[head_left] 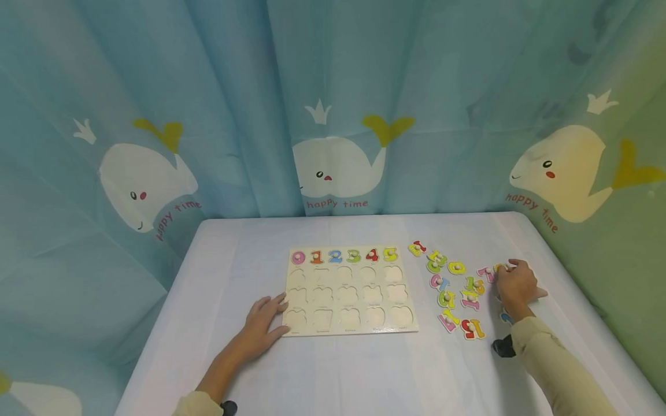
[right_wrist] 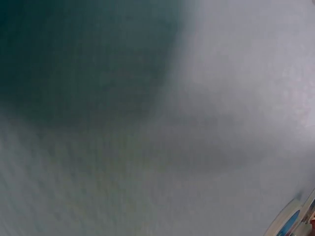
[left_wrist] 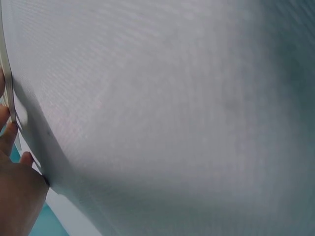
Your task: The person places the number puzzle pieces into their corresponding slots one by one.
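Observation:
A wooden number puzzle board [head_left: 321,309] lies flat on the table, with numbers 0 to 5 in its top row and bare recesses below. My left hand [head_left: 261,323] rests at the board's left edge, fingers extended and touching it; some of its fingers [left_wrist: 7,140] show in the left wrist view. My right hand [head_left: 517,289] is over the loose number pieces at the right. Its fingertips are at a yellow number piece [head_left: 500,268], partly covered by them; whether they pinch it is hidden. A pink number piece [head_left: 487,274] lies just left of that hand.
Several two-digit number pieces with knobs, such as a red-and-orange 15 [head_left: 472,329], lie scattered right of the board. A blue piece [head_left: 506,316] is partly hidden under the right wrist. A whale-print curtain [head_left: 234,104] surrounds the white table [head_left: 343,370].

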A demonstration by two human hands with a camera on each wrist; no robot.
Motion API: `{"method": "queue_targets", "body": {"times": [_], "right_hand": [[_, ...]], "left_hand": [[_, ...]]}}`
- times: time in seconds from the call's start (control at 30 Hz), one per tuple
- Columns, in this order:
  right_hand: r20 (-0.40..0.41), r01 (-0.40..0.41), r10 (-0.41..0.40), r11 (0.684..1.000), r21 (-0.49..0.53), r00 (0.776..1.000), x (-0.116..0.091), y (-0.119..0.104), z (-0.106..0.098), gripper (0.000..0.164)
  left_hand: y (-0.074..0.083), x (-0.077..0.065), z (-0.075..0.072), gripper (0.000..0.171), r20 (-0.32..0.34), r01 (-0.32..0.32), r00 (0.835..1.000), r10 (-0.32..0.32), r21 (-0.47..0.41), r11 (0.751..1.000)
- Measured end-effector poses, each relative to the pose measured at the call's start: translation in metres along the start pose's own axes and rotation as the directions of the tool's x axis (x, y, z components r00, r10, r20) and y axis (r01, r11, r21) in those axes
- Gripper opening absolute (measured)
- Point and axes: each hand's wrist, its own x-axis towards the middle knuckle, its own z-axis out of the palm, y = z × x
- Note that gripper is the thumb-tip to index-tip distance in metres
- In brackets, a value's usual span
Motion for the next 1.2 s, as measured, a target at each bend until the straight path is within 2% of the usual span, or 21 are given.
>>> {"method": "queue_targets", "body": {"times": [0.17,0.3,0.4,0.57,0.7,0.77,0.9,1.0,1.1,1.2], "right_hand": [[-0.019,0.156,-0.155,0.985,0.073,0.988,0.001,-0.011,0.008,0.045],[0.022,0.303,-0.308,0.946,0.112,0.951,-0.003,-0.027,0.016,0.044],[0.052,0.425,-0.435,0.894,0.140,0.899,-0.012,-0.040,0.023,0.042],[0.081,0.598,-0.619,0.779,0.189,0.781,-0.029,-0.057,0.036,0.037],[0.144,0.648,-0.682,0.728,0.225,0.717,-0.041,-0.068,0.049,0.037],[0.169,0.661,-0.698,0.714,0.230,0.696,-0.048,-0.075,0.056,0.037],[0.170,0.688,-0.732,0.680,0.253,0.660,-0.067,-0.088,0.070,0.035],[0.181,0.711,-0.765,0.642,0.286,0.618,-0.081,-0.098,0.082,0.033],[0.219,0.708,-0.779,0.626,0.326,0.588,-0.092,-0.107,0.090,0.033],[0.266,0.697,-0.776,0.630,0.341,0.571,-0.105,-0.120,0.097,0.033]], "left_hand": [[-0.002,0.000,-0.001,0.052,-0.019,-0.011,1.000,0.011,0.010,1.000],[-0.005,0.000,-0.002,0.053,-0.038,-0.036,0.999,0.036,0.014,0.999],[-0.006,0.000,-0.002,0.053,-0.043,-0.038,0.998,0.039,0.013,0.999],[-0.005,0.000,-0.001,0.052,-0.038,-0.039,0.998,0.039,0.006,0.999],[-0.004,0.000,0.001,0.053,-0.031,-0.042,0.999,0.042,-0.001,0.999],[-0.004,0.001,0.001,0.054,-0.021,-0.032,0.999,0.032,0.001,0.999],[-0.003,0.001,0.002,0.054,-0.002,-0.022,1.000,0.022,0.008,1.000],[-0.003,0.001,0.001,0.053,0.008,-0.005,1.000,0.005,0.006,1.000],[-0.001,0.000,0.000,0.053,0.022,0.019,1.000,-0.019,0.008,1.000],[-0.001,0.000,0.000,0.052,0.028,0.035,0.999,-0.036,0.007,0.999]]}}
